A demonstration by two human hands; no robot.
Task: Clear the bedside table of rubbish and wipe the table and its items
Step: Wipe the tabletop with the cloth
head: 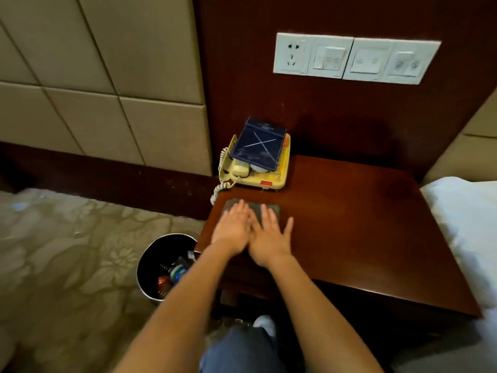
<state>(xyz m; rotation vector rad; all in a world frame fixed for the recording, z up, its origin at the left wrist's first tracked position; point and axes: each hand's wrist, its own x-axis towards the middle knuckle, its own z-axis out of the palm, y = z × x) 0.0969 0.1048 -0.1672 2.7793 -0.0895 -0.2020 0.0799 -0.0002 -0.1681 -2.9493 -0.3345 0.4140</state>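
On the near-left part of the bench, at about seven o'clock from its middle, both hands press flat on a grey-green cloth lying on the wood. The rubbish stage looks finished, I judge: the bin on the floor at the bench's seven o'clock corner holds bottles and wrappers, and the bench top carries only the yellow phone at its eleven o'clock, with a dark blue pad lying on top of it. Wiping appears to be under way; the pad shows pale dusty streaks, so the items probably remain to be done. The left hand has its fingers extended and close together, palm down on the cloth. The right hand lies beside it, touching it, fingers slightly spread, pinching nothing.
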